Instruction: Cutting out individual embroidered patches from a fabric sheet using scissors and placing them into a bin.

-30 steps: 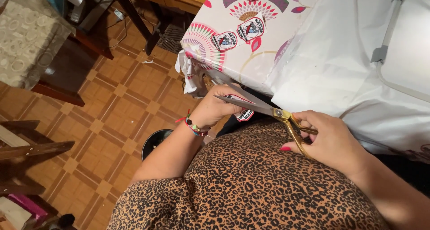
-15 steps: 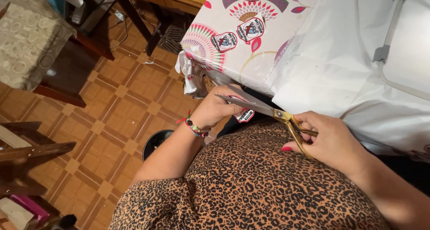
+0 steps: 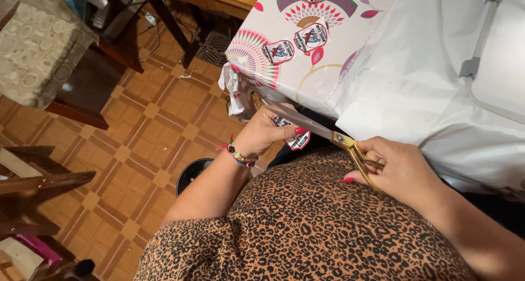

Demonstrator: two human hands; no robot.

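Right hand (image 3: pixel 402 169) grip on scissors (image 3: pixel 328 134)

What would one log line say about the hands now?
right hand: holds gold-handled scissors | left hand: holds small shield-shaped printed patch | beside patterned tablecloth
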